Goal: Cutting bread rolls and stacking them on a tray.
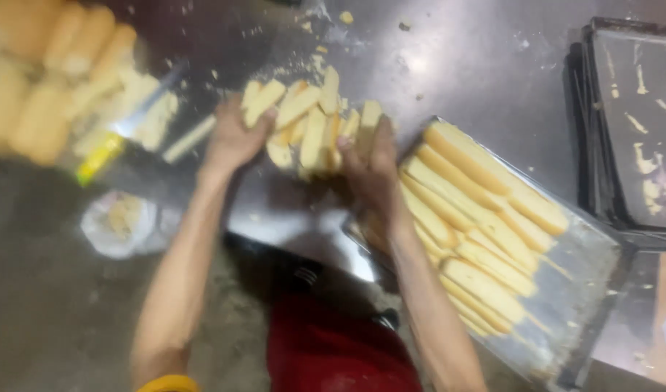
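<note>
Over at the far left a heap of uncut loaves (50,80) sits blurred on the steel bench (463,65), with a yellow-handled knife (129,131) lying just beside it, blade toward the middle, close enough to grab without stepping away. Next comes the left hand (233,138), fingers curled round the near end of a bundle of pale bread slices (311,127); the right hand (373,163) presses in from the other side, so the two palms squeeze the stack between them (the only way, I'd judge, to lift so many loose pieces at once). The bundle hangs just above the bench, beside a metal tray (594,254) already lined with rows of slices (478,218). Further right stand dark, crumb-streaked baking trays (638,123).
</note>
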